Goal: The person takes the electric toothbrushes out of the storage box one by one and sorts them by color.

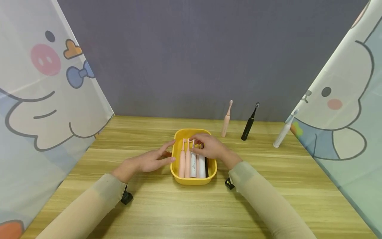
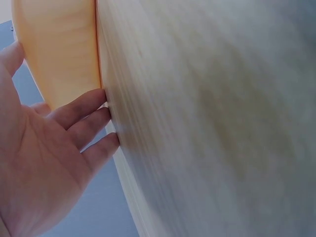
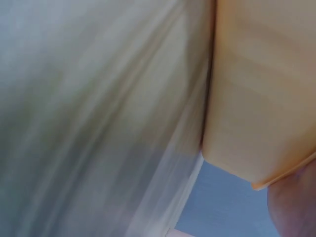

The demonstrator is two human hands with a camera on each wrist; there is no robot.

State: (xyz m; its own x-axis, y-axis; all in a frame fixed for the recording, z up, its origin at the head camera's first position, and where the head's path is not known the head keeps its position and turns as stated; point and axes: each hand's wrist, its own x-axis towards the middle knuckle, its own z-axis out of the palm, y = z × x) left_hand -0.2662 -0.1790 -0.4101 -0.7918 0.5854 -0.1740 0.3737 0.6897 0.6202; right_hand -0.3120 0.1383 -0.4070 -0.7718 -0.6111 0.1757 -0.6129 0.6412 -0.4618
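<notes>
A yellow basket (image 1: 194, 181) holds several electric toothbrushes side by side. Two pink toothbrushes (image 1: 182, 164) lie at its left, then a white toothbrush (image 1: 193, 166) with dark marks on its handle. Further right are a plain white handle (image 1: 202, 167) and a black one (image 1: 206, 169). My left hand (image 1: 153, 160) has its fingers spread and loosely bent, with fingertips right at the basket's left wall. My right hand (image 1: 207, 146) reaches over the right rim, fingers bent above the brush heads. Whether it pinches a brush I cannot tell; the right wrist view shows only an edge of the hand.
Behind the basket to the right, a pink toothbrush (image 1: 225, 124), a black toothbrush (image 1: 248, 127) and a white toothbrush (image 1: 282, 134) stand upright on the wooden table (image 1: 167, 212). A grey wall (image 1: 191, 59) closes the back, and cartoon-printed cloths hang on both sides.
</notes>
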